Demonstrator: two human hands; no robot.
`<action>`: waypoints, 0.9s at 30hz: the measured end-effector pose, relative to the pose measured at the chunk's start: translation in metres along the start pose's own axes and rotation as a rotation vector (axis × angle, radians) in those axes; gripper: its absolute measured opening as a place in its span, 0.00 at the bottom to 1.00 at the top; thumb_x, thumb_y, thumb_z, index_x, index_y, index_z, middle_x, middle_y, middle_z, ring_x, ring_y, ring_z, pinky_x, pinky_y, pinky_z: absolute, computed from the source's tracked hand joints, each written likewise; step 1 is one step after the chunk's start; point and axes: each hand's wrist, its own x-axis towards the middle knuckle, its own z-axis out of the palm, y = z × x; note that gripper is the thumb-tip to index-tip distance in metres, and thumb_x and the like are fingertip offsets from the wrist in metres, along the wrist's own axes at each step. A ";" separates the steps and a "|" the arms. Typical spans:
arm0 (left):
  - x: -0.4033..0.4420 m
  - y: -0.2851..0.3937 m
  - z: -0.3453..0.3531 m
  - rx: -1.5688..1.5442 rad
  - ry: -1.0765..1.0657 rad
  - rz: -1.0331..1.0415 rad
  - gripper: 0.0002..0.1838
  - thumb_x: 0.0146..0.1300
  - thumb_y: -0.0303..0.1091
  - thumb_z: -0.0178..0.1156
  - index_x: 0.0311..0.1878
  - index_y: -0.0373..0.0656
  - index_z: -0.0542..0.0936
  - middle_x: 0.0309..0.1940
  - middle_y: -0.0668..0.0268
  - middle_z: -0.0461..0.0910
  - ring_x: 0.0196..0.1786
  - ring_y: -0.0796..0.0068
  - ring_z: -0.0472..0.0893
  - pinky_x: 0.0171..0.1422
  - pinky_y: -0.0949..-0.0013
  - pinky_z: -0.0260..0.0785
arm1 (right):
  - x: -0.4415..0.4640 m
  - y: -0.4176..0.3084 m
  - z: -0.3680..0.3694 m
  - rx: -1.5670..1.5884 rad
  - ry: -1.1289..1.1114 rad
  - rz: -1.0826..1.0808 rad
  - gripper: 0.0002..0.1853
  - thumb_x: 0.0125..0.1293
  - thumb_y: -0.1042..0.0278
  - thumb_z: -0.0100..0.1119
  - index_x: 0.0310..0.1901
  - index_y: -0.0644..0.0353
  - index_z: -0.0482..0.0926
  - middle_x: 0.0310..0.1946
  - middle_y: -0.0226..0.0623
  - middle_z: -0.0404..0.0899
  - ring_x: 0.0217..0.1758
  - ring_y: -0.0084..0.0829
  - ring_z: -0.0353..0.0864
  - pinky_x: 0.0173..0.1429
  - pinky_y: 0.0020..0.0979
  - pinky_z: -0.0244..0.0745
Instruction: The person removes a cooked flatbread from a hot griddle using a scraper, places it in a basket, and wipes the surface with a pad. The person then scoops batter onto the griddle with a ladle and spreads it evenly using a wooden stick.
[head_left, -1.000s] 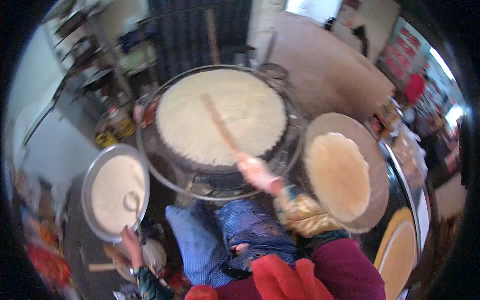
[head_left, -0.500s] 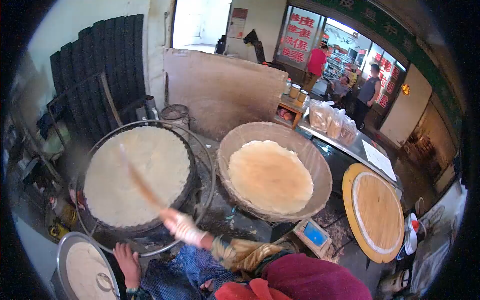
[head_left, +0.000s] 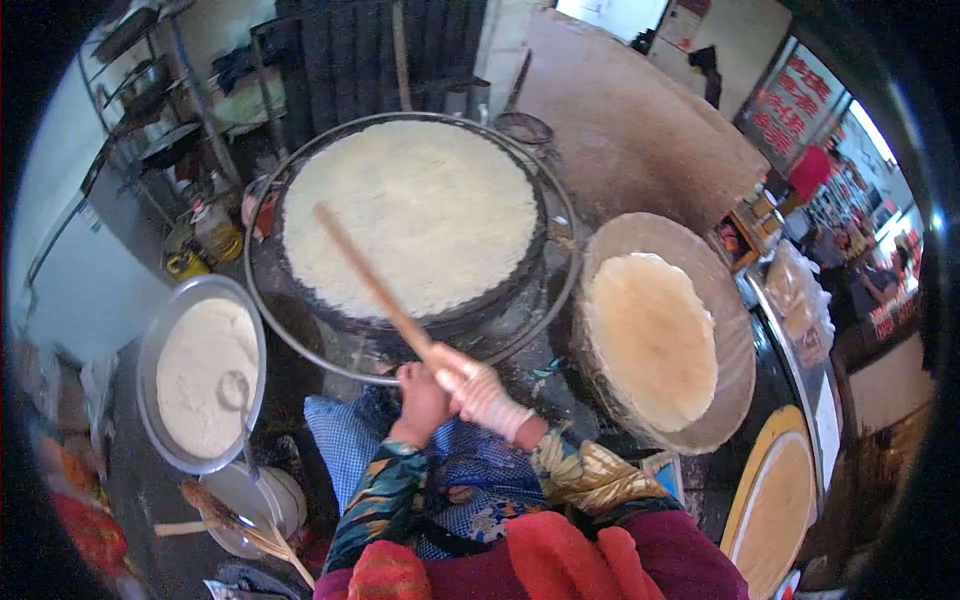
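A long, thin wooden stick [head_left: 375, 280] slants over a big round griddle [head_left: 500, 308] covered by a pale sheet of batter [head_left: 420, 205]. My right hand [head_left: 482, 392], in a striped glove or wrap, is closed round the stick's near end. Bare and curled, my left hand [head_left: 420, 402] presses against my right hand near that end; whatever its fingers hold is hidden. To the left, a metal basin [head_left: 150, 400] contains pale batter with a ladle [head_left: 234, 390] in it. On the right, a wide basket [head_left: 738, 350] holds a browned round flatbread [head_left: 655, 335].
A metal ring [head_left: 262, 310] surrounds the griddle. Below the basin stands a white bucket [head_left: 288, 500] with a brush and wooden sticks across it. A yellow round board [head_left: 745, 490] bears another flatbread at lower right. Plastic bags [head_left: 800, 300] lie on the right counter; people are beyond.
The view has swung left and down. My left hand has come from the griddle's edge to my right hand. The stick, blurred before, still points over the griddle.
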 end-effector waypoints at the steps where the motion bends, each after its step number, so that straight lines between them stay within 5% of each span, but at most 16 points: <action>1: 0.007 0.012 -0.004 0.005 -0.085 -0.054 0.21 0.48 0.43 0.64 0.42 0.40 0.76 0.43 0.55 0.74 0.53 0.54 0.69 0.63 0.47 0.52 | 0.016 0.007 -0.017 -0.328 0.144 -0.168 0.25 0.70 0.57 0.51 0.68 0.35 0.65 0.26 0.34 0.77 0.22 0.27 0.75 0.25 0.32 0.72; 4: 0.020 0.034 0.002 -0.029 -0.102 -0.101 0.22 0.47 0.42 0.65 0.40 0.37 0.71 0.40 0.54 0.70 0.51 0.54 0.68 0.62 0.46 0.53 | 0.054 0.008 -0.095 -1.286 0.264 -0.156 0.26 0.70 0.54 0.44 0.70 0.33 0.57 0.34 0.53 0.82 0.37 0.48 0.83 0.40 0.48 0.76; 6: 0.022 0.042 0.013 -0.055 -0.076 -0.115 0.23 0.46 0.41 0.66 0.41 0.38 0.71 0.41 0.54 0.70 0.51 0.54 0.68 0.62 0.46 0.53 | 0.065 -0.003 -0.130 -1.521 0.194 -0.145 0.29 0.70 0.56 0.43 0.72 0.34 0.51 0.34 0.51 0.82 0.35 0.49 0.83 0.41 0.48 0.76; 9: 0.026 0.044 0.017 -0.043 -0.074 -0.118 0.23 0.46 0.40 0.66 0.42 0.37 0.71 0.42 0.54 0.70 0.52 0.54 0.68 0.62 0.45 0.52 | 0.094 0.001 -0.162 -1.429 0.468 -0.248 0.25 0.70 0.59 0.48 0.68 0.36 0.63 0.26 0.50 0.80 0.28 0.53 0.80 0.34 0.50 0.72; 12: 0.023 0.039 0.015 -0.039 -0.114 -0.107 0.21 0.48 0.39 0.64 0.42 0.37 0.72 0.42 0.55 0.71 0.52 0.53 0.68 0.63 0.45 0.52 | 0.119 0.043 -0.136 -1.182 0.630 -0.352 0.21 0.72 0.62 0.47 0.66 0.38 0.67 0.26 0.44 0.81 0.23 0.43 0.78 0.29 0.40 0.72; 14: 0.021 0.034 0.017 0.034 -0.149 -0.119 0.21 0.49 0.38 0.62 0.45 0.37 0.73 0.42 0.55 0.72 0.52 0.55 0.68 0.65 0.46 0.51 | 0.119 0.067 -0.112 -0.249 0.310 -0.173 0.23 0.72 0.63 0.48 0.68 0.43 0.65 0.32 0.44 0.82 0.28 0.41 0.75 0.35 0.34 0.74; 15: 0.018 0.033 0.019 0.068 -0.170 -0.118 0.21 0.50 0.38 0.60 0.46 0.38 0.74 0.42 0.56 0.72 0.52 0.55 0.69 0.66 0.46 0.50 | 0.078 0.062 -0.079 -0.821 0.310 -0.477 0.26 0.71 0.60 0.49 0.69 0.45 0.62 0.35 0.52 0.81 0.35 0.54 0.79 0.41 0.43 0.76; 17: 0.010 0.024 0.019 0.030 -0.183 -0.077 0.22 0.51 0.39 0.59 0.49 0.40 0.76 0.45 0.55 0.73 0.54 0.54 0.69 0.65 0.44 0.49 | 0.045 0.052 -0.042 -0.797 0.192 -0.264 0.27 0.70 0.54 0.47 0.70 0.40 0.60 0.41 0.55 0.80 0.47 0.57 0.79 0.49 0.47 0.75; 19: -0.003 0.005 0.026 -0.086 -0.077 -0.011 0.23 0.53 0.41 0.59 0.54 0.46 0.78 0.52 0.55 0.75 0.60 0.52 0.68 0.64 0.41 0.50 | 0.044 0.056 -0.014 -0.689 0.043 -0.403 0.25 0.70 0.57 0.48 0.69 0.41 0.64 0.45 0.54 0.80 0.49 0.53 0.80 0.51 0.42 0.76; 20: 0.003 0.000 0.011 -0.069 -0.389 -0.102 0.22 0.60 0.46 0.54 0.58 0.52 0.74 0.55 0.57 0.75 0.64 0.51 0.66 0.68 0.39 0.46 | 0.033 0.043 0.000 -0.659 -0.010 -0.426 0.24 0.70 0.60 0.49 0.67 0.44 0.66 0.48 0.52 0.80 0.50 0.50 0.81 0.51 0.39 0.76; 22: -0.002 -0.011 0.000 -0.008 -0.121 -0.008 0.20 0.52 0.40 0.59 0.49 0.45 0.78 0.49 0.58 0.78 0.57 0.54 0.71 0.63 0.45 0.53 | 0.026 0.023 0.006 -0.544 0.038 -0.348 0.24 0.70 0.60 0.51 0.67 0.44 0.67 0.44 0.52 0.81 0.47 0.50 0.82 0.49 0.40 0.77; 24: -0.001 -0.025 -0.025 0.076 -0.255 -0.082 0.16 0.48 0.36 0.61 0.43 0.43 0.78 0.44 0.59 0.78 0.53 0.57 0.73 0.61 0.50 0.56 | 0.037 0.021 -0.011 -0.785 0.166 -0.409 0.24 0.70 0.56 0.49 0.67 0.40 0.65 0.35 0.52 0.83 0.39 0.51 0.83 0.44 0.46 0.77; 27: -0.008 -0.055 -0.041 0.139 -0.135 -0.113 0.10 0.45 0.32 0.63 0.33 0.43 0.78 0.34 0.59 0.79 0.47 0.58 0.76 0.58 0.53 0.59 | 0.039 0.006 -0.089 -1.384 0.092 -0.139 0.24 0.70 0.49 0.41 0.68 0.32 0.59 0.32 0.51 0.82 0.37 0.51 0.83 0.43 0.51 0.76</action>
